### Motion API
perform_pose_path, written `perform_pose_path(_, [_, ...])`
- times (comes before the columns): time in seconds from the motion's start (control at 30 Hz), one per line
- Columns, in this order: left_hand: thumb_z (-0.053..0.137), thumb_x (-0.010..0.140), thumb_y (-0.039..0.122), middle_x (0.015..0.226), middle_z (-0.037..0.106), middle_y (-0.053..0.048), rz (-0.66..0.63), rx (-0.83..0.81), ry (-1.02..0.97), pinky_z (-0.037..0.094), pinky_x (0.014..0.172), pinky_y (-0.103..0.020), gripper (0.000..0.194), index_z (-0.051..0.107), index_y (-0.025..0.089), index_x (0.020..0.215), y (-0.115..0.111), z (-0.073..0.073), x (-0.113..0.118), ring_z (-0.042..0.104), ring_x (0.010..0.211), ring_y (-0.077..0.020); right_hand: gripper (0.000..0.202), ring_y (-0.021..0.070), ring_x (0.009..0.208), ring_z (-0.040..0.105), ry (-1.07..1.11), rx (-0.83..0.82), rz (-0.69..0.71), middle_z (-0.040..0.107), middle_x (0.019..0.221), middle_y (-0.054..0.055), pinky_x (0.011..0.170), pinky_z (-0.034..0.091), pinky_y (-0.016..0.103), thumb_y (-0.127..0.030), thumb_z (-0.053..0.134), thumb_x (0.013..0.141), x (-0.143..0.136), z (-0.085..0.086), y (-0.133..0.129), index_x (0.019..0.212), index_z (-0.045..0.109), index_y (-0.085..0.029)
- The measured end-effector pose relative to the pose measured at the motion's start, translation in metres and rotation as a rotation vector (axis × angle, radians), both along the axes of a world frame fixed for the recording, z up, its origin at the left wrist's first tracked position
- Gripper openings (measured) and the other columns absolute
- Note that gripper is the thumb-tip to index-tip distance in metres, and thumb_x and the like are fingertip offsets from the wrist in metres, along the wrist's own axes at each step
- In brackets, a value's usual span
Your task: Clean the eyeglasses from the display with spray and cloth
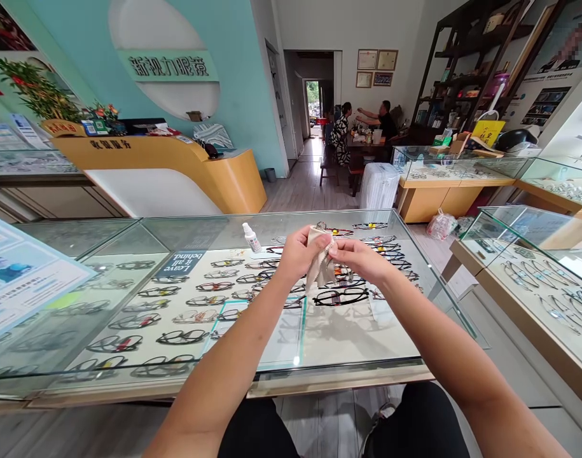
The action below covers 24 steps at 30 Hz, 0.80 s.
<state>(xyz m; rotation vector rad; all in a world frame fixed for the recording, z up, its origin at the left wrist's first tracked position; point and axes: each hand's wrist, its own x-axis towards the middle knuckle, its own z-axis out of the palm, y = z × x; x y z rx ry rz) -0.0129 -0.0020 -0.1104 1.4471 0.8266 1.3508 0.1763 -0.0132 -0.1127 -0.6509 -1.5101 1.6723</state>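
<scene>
Above the glass display case (338,362) both of my hands are raised close together. A beige cleaning cloth (320,270) hangs in folds between them. My left hand (301,253) is closed on the cloth, its thumb pressed over the fabric. Opposite it, my right hand (355,257) pinches the cloth's right side with its fingertips. A small shiny edge (320,225) pokes out at the top of the cloth; what it belongs to is hidden. To the left of my hands, a white spray bottle (251,238) stands upright on the glass top.
Rows of eyeglasses (341,296) lie inside the case beneath my hands. A printed sign (28,280) juts in from the left. More display cases (533,286) stand to the right. Behind are a yellow counter (238,181), a wrapped suitcase (379,186) and two people at a table.
</scene>
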Motion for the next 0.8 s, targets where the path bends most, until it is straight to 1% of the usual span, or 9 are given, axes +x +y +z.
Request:
perform_pose_path(0.1, [0.085,0.081,0.076,0.062,0.055,0.002,0.09,0.06,-0.023,0.037,0.053,-0.024,0.064,0.061,0.018,0.071,-0.001,-0.004,0.002,0.045,0.055,-0.0096,0.05,0.0169,0.083,0.054,-0.011,0.01,0.008,0.064,0.084,0.0,0.083,0.038,0.032,-0.063,0.092,0.079,-0.002,0.0,-0.002,0.081,0.069,-0.019])
perform_pose_path(0.13, [0.081,0.083,0.078,0.062,0.056,0.002,0.089,0.063,-0.033,0.038,0.053,-0.024,0.065,0.061,0.018,0.071,0.0,-0.005,0.002,0.046,0.056,-0.0103,0.051,0.0163,0.081,0.053,-0.006,0.016,-0.008,0.064,0.083,0.0,0.082,0.038,0.032,-0.063,0.093,0.078,-0.002,0.001,-0.003,0.079,0.069,-0.019])
perform_pose_path(0.2, [0.076,0.086,0.081,0.066,0.062,-0.001,0.026,0.039,-0.051,0.043,0.056,-0.026,0.066,0.065,0.018,0.074,0.003,-0.006,0.0,0.052,0.06,-0.0128,0.051,0.0162,0.081,0.052,0.01,0.025,-0.043,0.063,0.082,-0.001,0.081,0.037,0.031,-0.064,0.094,0.076,0.0,0.004,-0.003,0.078,0.069,-0.019])
perform_pose_path(0.3, [0.081,0.084,0.079,0.075,0.07,-0.004,-0.104,-0.018,-0.073,0.051,0.065,-0.028,0.062,0.071,0.017,0.082,0.008,-0.005,-0.004,0.061,0.068,-0.016,0.05,0.0163,0.08,0.053,0.035,0.03,-0.084,0.064,0.081,-0.001,0.08,0.037,0.031,-0.062,0.096,0.074,0.004,0.01,-0.001,0.077,0.069,-0.02])
perform_pose_path(0.43, [0.1,0.069,0.06,0.087,0.074,-0.004,-0.174,-0.044,-0.058,0.055,0.073,-0.027,0.057,0.075,0.017,0.098,0.006,0.002,-0.007,0.066,0.077,-0.0169,0.05,0.0151,0.074,0.048,0.069,0.001,-0.078,0.059,0.077,-0.002,0.075,0.036,0.031,-0.06,0.096,0.075,0.006,0.011,0.0,0.075,0.066,-0.02])
perform_pose_path(0.5, [0.105,0.062,0.055,0.083,0.073,-0.002,-0.136,-0.023,-0.039,0.053,0.07,-0.026,0.058,0.074,0.017,0.093,0.002,0.005,-0.005,0.063,0.073,-0.0156,0.051,0.0153,0.074,0.048,0.065,-0.001,-0.066,0.057,0.076,-0.002,0.075,0.036,0.031,-0.062,0.095,0.075,0.005,0.008,0.0,0.075,0.065,-0.02])
perform_pose_path(0.57, [0.103,0.062,0.058,0.074,0.067,0.0,-0.058,0.007,-0.016,0.048,0.062,-0.025,0.056,0.071,0.017,0.084,-0.002,0.005,-0.003,0.057,0.065,-0.0136,0.052,0.0162,0.076,0.05,0.04,0.013,-0.045,0.059,0.078,-0.001,0.077,0.038,0.032,-0.064,0.093,0.078,0.002,0.005,-0.001,0.076,0.066,-0.02])
perform_pose_path(0.7, [0.085,0.083,0.073,0.064,0.059,0.001,0.147,0.1,-0.012,0.041,0.055,-0.025,0.058,0.067,0.019,0.075,-0.005,-0.001,0.003,0.049,0.057,-0.0115,0.05,0.0173,0.083,0.056,0.032,0.009,0.002,0.064,0.086,0.001,0.082,0.042,0.032,-0.065,0.092,0.078,-0.005,0.002,-0.004,0.079,0.068,-0.021])
perform_pose_path(0.8, [0.074,0.088,0.082,0.06,0.057,0.0,0.182,0.076,-0.075,0.039,0.052,-0.026,0.068,0.061,0.019,0.068,0.0,-0.007,0.005,0.048,0.054,-0.0112,0.05,0.0154,0.078,0.054,0.069,-0.025,-0.024,0.064,0.083,0.0,0.078,0.042,0.03,-0.062,0.097,0.073,-0.007,0.002,-0.004,0.075,0.068,-0.021])
